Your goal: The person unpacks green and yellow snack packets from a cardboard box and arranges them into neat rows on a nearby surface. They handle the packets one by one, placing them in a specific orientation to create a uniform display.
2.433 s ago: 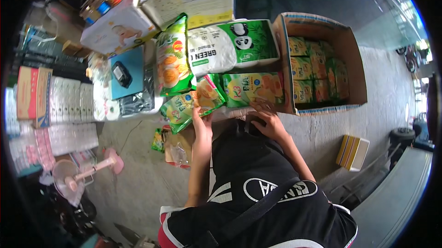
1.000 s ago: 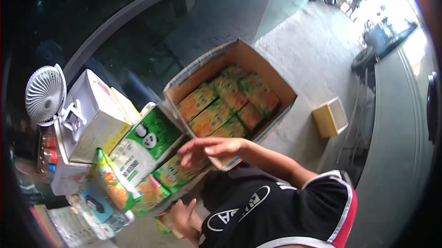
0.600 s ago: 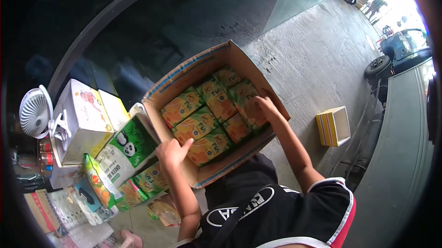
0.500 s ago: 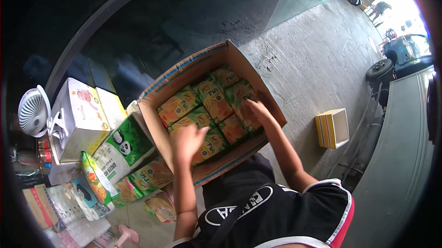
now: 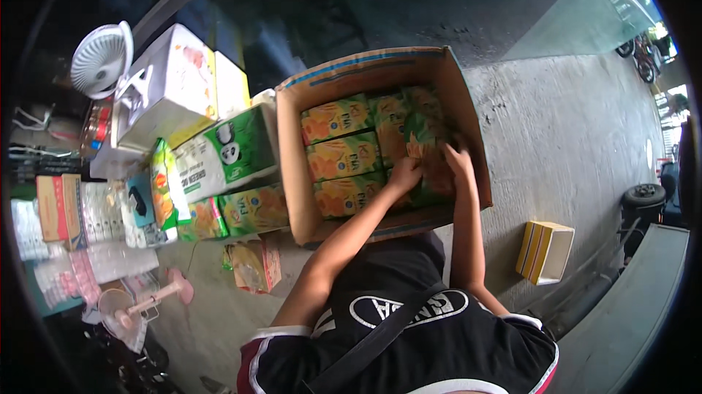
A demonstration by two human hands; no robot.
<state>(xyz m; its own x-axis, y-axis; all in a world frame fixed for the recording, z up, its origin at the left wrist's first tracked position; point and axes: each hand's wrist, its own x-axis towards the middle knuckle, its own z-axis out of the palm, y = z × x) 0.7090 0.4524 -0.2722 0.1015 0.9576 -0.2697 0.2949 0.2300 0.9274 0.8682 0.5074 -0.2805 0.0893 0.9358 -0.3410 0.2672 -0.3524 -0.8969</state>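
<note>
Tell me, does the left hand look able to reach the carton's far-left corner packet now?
Probably yes: the left hand is inside the open-topped carton, and nothing visible covers the far-left corner packet. The right hand is farther right, out of the way.

A person's two bare arms, seen from above, reach forward, away from the body. The left arm (image 5: 314,284) bends at the elbow, its forearm (image 5: 351,239) slanting up and to the right. The right forearm (image 5: 468,226) runs almost straight ahead, steeper than the left. The left hand (image 5: 406,173) is partly curled, back upward, its wrist in line with the forearm. Close beside it, a gap between them, the right hand (image 5: 459,161) angles inward, its fingertips partly lost in shadow.
</note>
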